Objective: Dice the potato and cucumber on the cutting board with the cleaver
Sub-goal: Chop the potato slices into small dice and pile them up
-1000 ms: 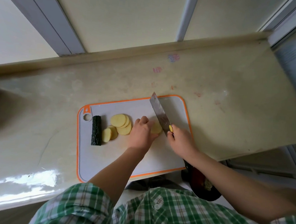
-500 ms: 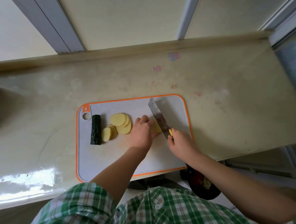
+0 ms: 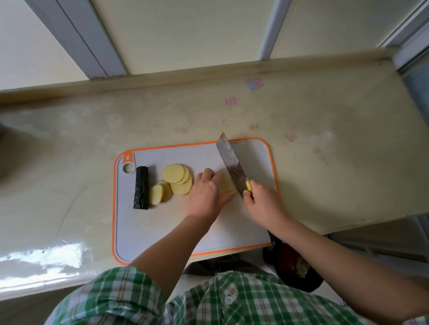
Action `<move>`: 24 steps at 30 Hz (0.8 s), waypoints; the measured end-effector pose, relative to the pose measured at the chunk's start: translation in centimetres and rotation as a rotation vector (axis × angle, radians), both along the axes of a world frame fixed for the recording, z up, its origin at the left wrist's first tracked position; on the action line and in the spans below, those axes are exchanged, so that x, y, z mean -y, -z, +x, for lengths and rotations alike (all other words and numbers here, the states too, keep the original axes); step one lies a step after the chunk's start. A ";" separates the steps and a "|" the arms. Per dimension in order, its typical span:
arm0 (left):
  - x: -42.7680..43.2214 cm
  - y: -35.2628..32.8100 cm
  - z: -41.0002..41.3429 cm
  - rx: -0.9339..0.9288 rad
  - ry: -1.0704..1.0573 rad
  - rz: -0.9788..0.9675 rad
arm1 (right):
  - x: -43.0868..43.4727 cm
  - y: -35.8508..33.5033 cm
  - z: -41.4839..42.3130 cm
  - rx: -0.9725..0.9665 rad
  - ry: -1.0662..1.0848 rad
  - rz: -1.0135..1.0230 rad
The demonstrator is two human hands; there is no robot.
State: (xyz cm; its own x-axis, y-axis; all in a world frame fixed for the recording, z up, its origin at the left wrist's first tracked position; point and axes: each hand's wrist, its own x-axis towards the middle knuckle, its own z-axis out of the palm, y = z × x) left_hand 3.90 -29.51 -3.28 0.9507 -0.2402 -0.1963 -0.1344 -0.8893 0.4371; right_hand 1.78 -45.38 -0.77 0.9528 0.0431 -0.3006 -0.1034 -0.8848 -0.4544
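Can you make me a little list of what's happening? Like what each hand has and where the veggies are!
left hand: holds the potato piece with curled fingers
right hand: grips the cleaver by its handle
cleaver: blade right beside the potato piece
potato slices: round, piled to the left of the left hand
cucumber: one dark green chunk, not diced yet, near the board's left end
cutting board: grey with an orange rim, on the counter

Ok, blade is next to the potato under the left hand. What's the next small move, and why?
Probably bring the cleaver down for another thin cut. The right hand grips its handle with the blade against the potato piece that the left hand holds; cut slices lie aside, and the cucumber is uncut.
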 end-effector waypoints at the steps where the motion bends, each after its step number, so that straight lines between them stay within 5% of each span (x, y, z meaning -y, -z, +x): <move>1: -0.1 0.1 0.0 0.004 -0.003 0.001 | 0.2 -0.2 -0.1 -0.007 -0.014 0.001; 24: 0.2 0.1 -0.1 -0.021 -0.048 -0.004 | -1.2 0.9 -0.2 0.016 0.014 0.013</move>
State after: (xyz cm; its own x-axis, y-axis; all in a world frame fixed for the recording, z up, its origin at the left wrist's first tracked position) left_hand 3.78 -29.75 -3.42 0.9568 -0.1949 -0.2156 -0.0820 -0.8927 0.4431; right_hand 1.58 -44.19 -1.64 0.9580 0.0338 -0.2846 -0.1079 -0.8775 -0.4673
